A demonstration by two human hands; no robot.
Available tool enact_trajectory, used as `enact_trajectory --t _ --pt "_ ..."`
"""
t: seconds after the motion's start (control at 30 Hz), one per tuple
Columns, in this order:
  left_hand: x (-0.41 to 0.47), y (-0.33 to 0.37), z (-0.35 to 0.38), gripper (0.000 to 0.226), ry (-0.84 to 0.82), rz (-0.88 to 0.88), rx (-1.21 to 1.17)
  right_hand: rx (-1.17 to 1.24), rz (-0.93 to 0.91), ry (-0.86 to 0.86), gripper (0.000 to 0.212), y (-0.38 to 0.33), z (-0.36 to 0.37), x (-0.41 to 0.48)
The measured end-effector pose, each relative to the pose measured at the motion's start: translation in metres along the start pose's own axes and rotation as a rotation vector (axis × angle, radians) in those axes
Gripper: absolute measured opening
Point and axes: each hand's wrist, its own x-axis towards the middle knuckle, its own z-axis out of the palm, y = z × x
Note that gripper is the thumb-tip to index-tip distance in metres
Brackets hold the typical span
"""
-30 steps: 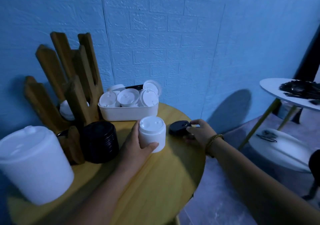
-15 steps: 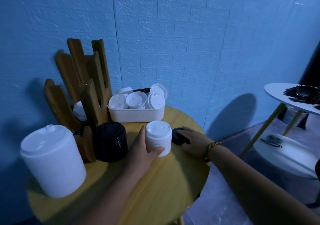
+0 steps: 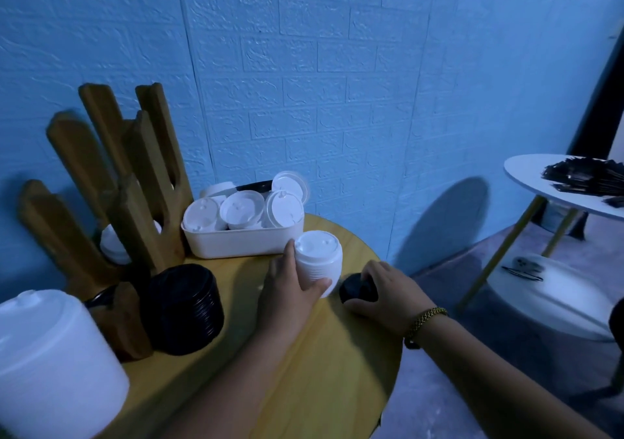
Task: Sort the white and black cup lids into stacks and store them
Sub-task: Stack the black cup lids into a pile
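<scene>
A stack of white lids (image 3: 319,259) stands upright near the middle of the round wooden table (image 3: 331,371). My left hand (image 3: 290,290) wraps around its left side. Just to its right lies a small pile of black lids (image 3: 356,290), covered from the right by my right hand (image 3: 388,291), fingers curled over it. A taller stack of black lids (image 3: 184,307) stands at the left. Behind, a white tub (image 3: 243,241) holds several white lid stacks (image 3: 241,209).
A wooden slotted holder (image 3: 128,182) stands at the back left with white lids (image 3: 111,246) inside. A big white lidded stack (image 3: 50,361) fills the near left. At the right, a white side table (image 3: 526,182) carries dark items (image 3: 587,175); the table edge drops off to the floor.
My right hand has closed down over the black lids and drawn them nearer the white stack. The left hand keeps its hold on the white stack. The camera shifted slightly.
</scene>
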Motion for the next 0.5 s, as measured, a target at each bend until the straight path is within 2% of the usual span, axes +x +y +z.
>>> enact_trajectory --t 0.13,0.4,0.5 --pt "0.021 0.022 0.026 0.097 0.002 0.000 0.051 0.063 0.084 0.070 0.048 0.008 -0.001 -0.002" --pt "0.059 0.043 0.059 0.092 0.039 -0.018 0.115 0.018 0.046 0.011 0.060 0.009 0.005 -0.007" --pt "0.065 0.042 0.059 0.096 0.043 -0.035 0.095 0.019 0.024 -0.016 0.062 0.010 0.003 -0.008"
